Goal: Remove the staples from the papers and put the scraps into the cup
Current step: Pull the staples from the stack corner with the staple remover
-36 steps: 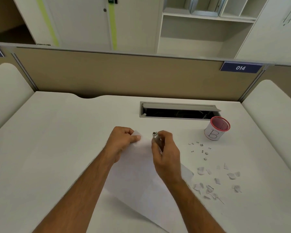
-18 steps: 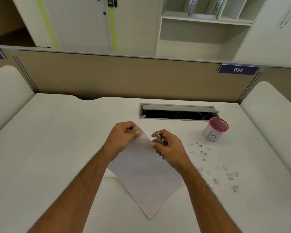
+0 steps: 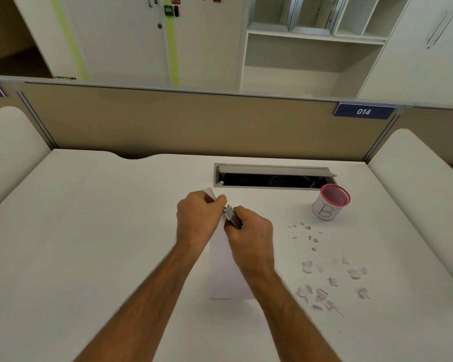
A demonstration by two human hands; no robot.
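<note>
My left hand (image 3: 198, 218) pinches the top corner of a white sheet of paper (image 3: 226, 270), which hangs down between my forearms above the desk. My right hand (image 3: 251, 231) grips a metal staple remover (image 3: 231, 216), its tip right at the pinched corner beside my left thumb. The white cup (image 3: 329, 202) with a red rim and a letter B stands to the right. Several loose staples (image 3: 307, 235) lie below the cup, and several torn paper scraps (image 3: 330, 282) lie nearer me on the right.
An open cable slot (image 3: 273, 177) with a grey flap sits in the white desk (image 3: 89, 231) behind my hands. A beige partition (image 3: 168, 121) with a blue label 014 closes the back. Padded white side panels flank the desk.
The sheet swung from a diagonal spread to hanging edge-on. My right hand brought the staple remover up to the corner that my left hand pinches.
</note>
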